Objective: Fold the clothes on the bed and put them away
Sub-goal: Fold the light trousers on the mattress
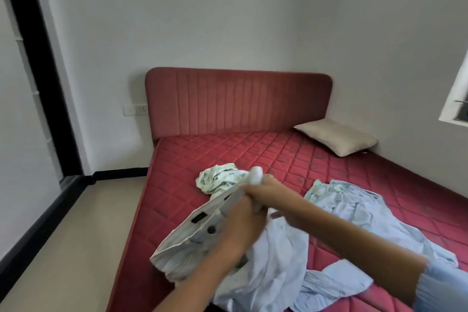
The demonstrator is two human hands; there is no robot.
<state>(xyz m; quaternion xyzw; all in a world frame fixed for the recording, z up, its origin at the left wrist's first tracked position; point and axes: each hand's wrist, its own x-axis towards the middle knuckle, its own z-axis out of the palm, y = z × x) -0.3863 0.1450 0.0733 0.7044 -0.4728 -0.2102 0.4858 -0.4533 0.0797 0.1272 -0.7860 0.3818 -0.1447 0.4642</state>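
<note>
Head view: both hands, left hand (235, 225) and right hand (263, 195), grasp the light, limp beige shorts (187, 233) at the stiffer waistband, fingers clenched.

beige pillow (336, 136), wall sockets (135, 110)

The mattress (228, 149) is deep red, quilted in a diamond grid, and the padded headboard (238, 101) behind it is a dustier rose with vertical channels. The pale grey trousers (192, 230) caught between the fingers of both hands carry a dark button and a small dark label. Just beyond the fingertips lies a crumpled white garment (217, 180) printed with green. To the right of the fingers spreads a light blue shirt (354, 213), finely striped. The pillow (336, 139) far beyond is beige. The walls (202, 20) are plain white, edged with black trim (43, 58).
</note>
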